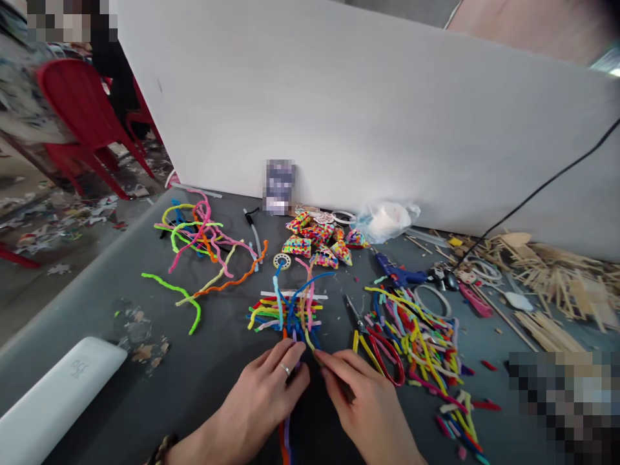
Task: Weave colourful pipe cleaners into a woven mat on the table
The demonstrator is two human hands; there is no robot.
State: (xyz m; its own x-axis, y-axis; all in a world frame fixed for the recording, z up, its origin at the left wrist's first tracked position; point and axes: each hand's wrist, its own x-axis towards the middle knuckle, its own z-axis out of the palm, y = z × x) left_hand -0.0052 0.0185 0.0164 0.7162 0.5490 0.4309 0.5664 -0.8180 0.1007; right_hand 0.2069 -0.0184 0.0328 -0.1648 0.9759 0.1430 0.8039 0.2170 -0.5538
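Note:
A colourful woven piece of fuzzy stems (290, 310) lies at the middle of the grey table, with blue, pink and light-blue strands sticking up from its far side. At its near edge, my left hand (266, 387), with a ring on one finger, is closed round orange and purple strands that hang down toward me. Just right of it, my right hand (361, 400) pinches the end of a pale yellow strand (309, 340). The fingertips of both hands are close together. A white ring (281, 261) with small holes lies beyond the weave.
Long fuzzy stems (203, 232) lie at the left, a white case (62, 394) at the near left. To the right are red-handled scissors (387, 355), cut stems (421, 336), a blue glue gun (400, 271) and wooden sticks (557, 278). Small patterned bows (320, 236) sit near the white board (339, 116).

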